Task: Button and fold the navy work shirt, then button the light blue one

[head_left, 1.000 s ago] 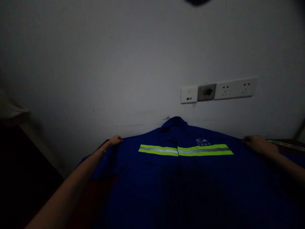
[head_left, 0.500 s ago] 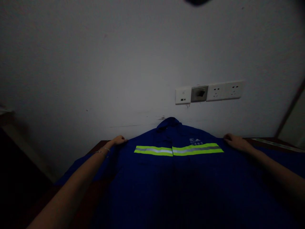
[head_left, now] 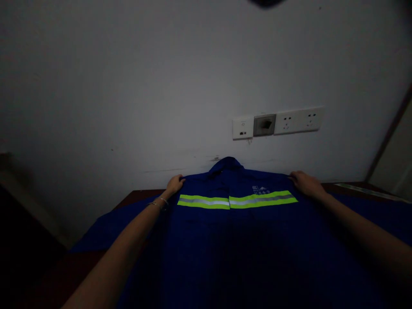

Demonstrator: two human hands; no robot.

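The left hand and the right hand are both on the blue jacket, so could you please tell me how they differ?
The left hand has thin bracelets at its wrist; the right hand shows none.
The left hand is at the shoulder away from the white printed logo; the right hand is at the shoulder nearer it.
Both grip the upper edge of the blue jacket.

Dim light falls on a scuffed grey wall (head_left: 128, 94). White socket plates (head_left: 299, 120) flank a darker plate (head_left: 264, 125) above a dark-red worktop (head_left: 138, 196).
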